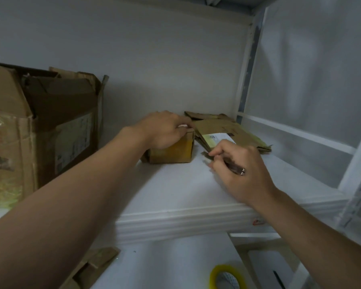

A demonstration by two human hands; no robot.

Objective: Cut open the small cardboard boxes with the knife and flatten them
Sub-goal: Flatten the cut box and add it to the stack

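A small yellowish cardboard box [173, 152] stands on the white shelf [175, 190], near the back. My left hand [165, 130] rests on top of the box and grips its upper edge. My right hand [236, 167] is just right of the box, closed around a knife [234, 167]. The knife's dark handle pokes out at the knuckles and its tip points toward the box's lower right corner. The blade is blurred. Behind the right hand lies a pile of flattened cardboard [229, 130] with a white label.
A large worn open carton [44, 122] stands at the left of the shelf. A white shelf post [246, 65] rises at the back right. Below the shelf edge lie a yellow tape roll [227, 276] and cardboard scraps [92, 265].
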